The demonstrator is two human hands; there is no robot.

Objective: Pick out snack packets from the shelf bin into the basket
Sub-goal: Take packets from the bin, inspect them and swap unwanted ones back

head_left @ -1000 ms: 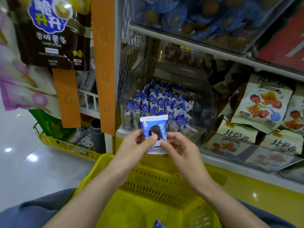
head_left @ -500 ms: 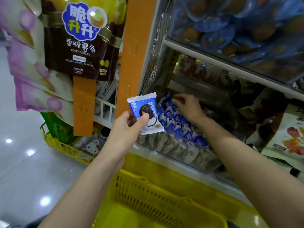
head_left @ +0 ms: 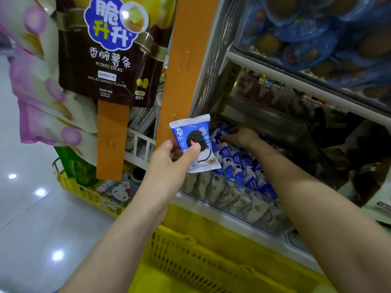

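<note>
My left hand (head_left: 169, 159) holds a blue-and-white snack packet (head_left: 195, 142) with a dark cookie picture, thumb pressed on its front, raised in front of the orange shelf post. My right hand (head_left: 239, 136) reaches deep into the clear shelf bin (head_left: 243, 205), fingers curled down among several blue-and-white packets (head_left: 239, 166) at the back of the bin; whether it grips one is hidden. The yellow plastic basket (head_left: 190, 256) sits below my arms at the bottom of the view.
An orange shelf post (head_left: 179, 66) stands left of the bin. A brown potato-sticks bag (head_left: 110, 51) and pink bags hang at the upper left. A clear bin of blue packs (head_left: 317, 32) sits on the shelf above. A yellow wire rack (head_left: 84, 193) stands low on the left.
One second ago both hands held the packet over the basket. The left hand now holds it alone and higher, and the right hand has gone into the bin, reaching further back.
</note>
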